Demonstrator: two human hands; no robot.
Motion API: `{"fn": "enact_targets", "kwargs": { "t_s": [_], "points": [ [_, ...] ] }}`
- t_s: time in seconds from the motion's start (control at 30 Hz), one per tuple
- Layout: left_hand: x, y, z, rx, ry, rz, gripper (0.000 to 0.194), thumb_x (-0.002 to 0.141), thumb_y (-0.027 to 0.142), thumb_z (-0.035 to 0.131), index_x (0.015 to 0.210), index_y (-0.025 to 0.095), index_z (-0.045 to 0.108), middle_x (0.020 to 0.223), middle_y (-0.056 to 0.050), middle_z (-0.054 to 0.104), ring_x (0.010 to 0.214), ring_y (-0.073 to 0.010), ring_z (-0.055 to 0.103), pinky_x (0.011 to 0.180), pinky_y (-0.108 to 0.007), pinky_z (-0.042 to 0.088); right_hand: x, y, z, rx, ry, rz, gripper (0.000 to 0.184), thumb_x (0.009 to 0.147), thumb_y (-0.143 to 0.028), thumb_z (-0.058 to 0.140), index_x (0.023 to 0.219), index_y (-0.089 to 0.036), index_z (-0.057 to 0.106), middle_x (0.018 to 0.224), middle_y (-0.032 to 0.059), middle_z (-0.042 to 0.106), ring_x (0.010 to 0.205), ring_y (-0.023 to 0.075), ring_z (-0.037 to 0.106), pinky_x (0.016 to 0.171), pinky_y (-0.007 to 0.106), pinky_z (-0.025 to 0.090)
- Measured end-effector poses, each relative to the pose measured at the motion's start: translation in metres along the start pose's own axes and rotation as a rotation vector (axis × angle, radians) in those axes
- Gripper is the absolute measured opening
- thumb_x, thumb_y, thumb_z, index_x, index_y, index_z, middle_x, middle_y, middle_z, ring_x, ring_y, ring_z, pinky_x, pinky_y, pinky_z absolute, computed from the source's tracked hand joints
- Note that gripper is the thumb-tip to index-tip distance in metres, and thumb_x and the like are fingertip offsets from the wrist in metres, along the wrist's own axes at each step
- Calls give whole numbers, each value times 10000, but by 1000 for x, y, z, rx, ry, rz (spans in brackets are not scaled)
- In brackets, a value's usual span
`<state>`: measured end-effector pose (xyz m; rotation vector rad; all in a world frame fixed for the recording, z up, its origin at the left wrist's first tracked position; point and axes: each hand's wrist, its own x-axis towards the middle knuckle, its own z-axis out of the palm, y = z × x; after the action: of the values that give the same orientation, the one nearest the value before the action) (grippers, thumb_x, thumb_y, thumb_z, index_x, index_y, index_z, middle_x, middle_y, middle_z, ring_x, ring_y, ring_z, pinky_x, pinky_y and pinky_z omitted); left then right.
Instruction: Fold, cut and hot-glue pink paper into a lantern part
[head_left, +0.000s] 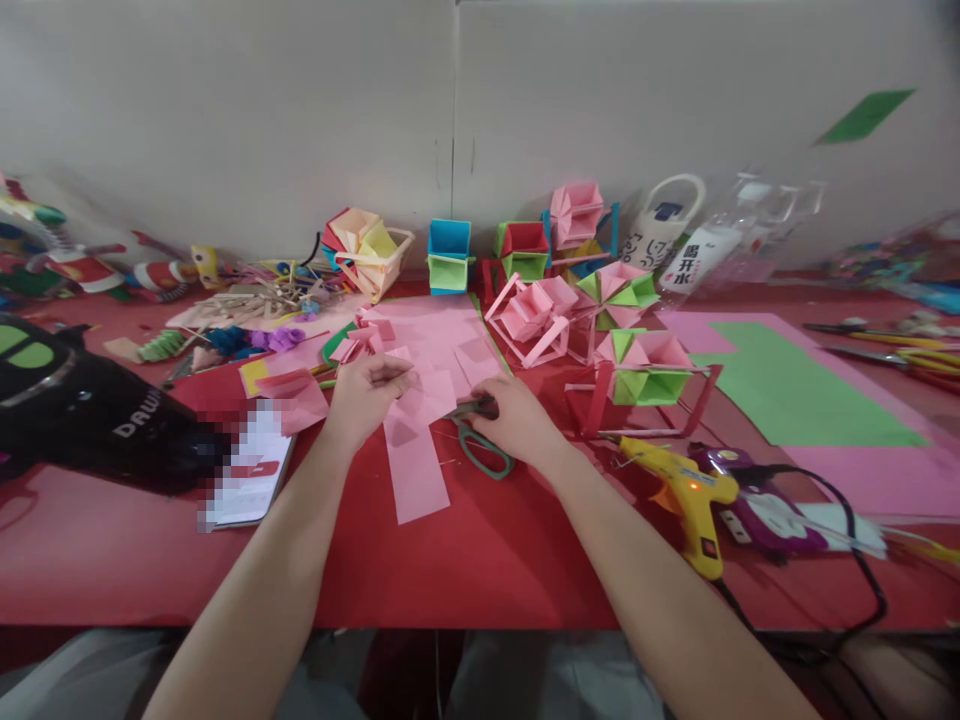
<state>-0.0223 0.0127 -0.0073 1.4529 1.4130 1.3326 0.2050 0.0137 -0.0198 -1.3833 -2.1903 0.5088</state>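
Left hand (pixel 367 395): fingers pinched closed on pink paper (pixel 433 394), well back from the table's (pixel 480 570) near edge. Right hand (pixel 517 415): fingers curled around green-handled scissors (pixel 474 408), blades at the paper's right side. Pink strip (pixel 418 480) lies nearer that edge; yellow glue gun (pixel 686 490) rightward.

pink strip (pixel 420 485): matt ppr (smooth, too) | scissor grips (pixel 489 473): plas. | glue gun (pixel 671 480): smooth plas. | bottle (pixel 701 250): clear plas.
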Motion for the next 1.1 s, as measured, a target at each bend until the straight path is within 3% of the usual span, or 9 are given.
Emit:
{"fn": "enact_targets", "kwargs": {
  "t_s": [0.27,0.6,0.7,0.8,0.9,1.03,1.1],
  "points": [
    [-6,11,4,45,-141,43,255,720,379,774,848,161,741,864,-69,758,789,-197,693,727,-320,568,1,8,-2,-77,20,49,103,822,-112,653,902,-176,646,992,84,610,896,204,554,783,322,426],
    [-9,5,7,156,-419,63,195,781,357,710,849,179,749,883,-66,758,822,-206,692,772,-319,542,1,23,-17,16,13,12,209,815,-19,585,926,-167,680,989,70,579,874,179,575,800,297,447],
    [-9,-1,8,200,-472,54,183,781,354,693,842,188,739,850,-55,753,778,-199,689,730,-313,546,-3,17,-21,16,-1,-8,107,837,-162,652,940,-182,672,965,66,598,862,196,581,779,311,449],
    [-8,-5,9,226,-483,58,169,779,339,678,847,195,735,817,-45,746,735,-187,677,692,-307,544,-6,12,-23,-37,-26,-8,265,777,-413,747,920,-207,661,965,73,622,919,248,579,770,343,446],
    [-8,-6,10,234,-481,58,159,779,321,672,851,193,731,820,-45,745,739,-184,677,691,-302,541,-6,11,-21,-67,-28,0,274,741,-354,761,946,-211,650,1012,86,637,981,277,579,800,364,449],
    [-9,-3,10,240,-475,42,140,776,312,674,834,196,724,818,-44,745,737,-183,679,689,-297,537,-7,2,-29,-76,116,43,175,756,-220,714,920,-197,661,1043,111,648,1002,297,588,844,398,447],
    [-10,-1,11,242,-480,28,139,780,317,674,832,197,723,822,-42,748,739,-184,681,688,-292,534,-17,-12,-43,58,196,-4,55,843,-211,635,886,-205,670,985,95,669,967,272,610,842,391,461]
  ]
}}
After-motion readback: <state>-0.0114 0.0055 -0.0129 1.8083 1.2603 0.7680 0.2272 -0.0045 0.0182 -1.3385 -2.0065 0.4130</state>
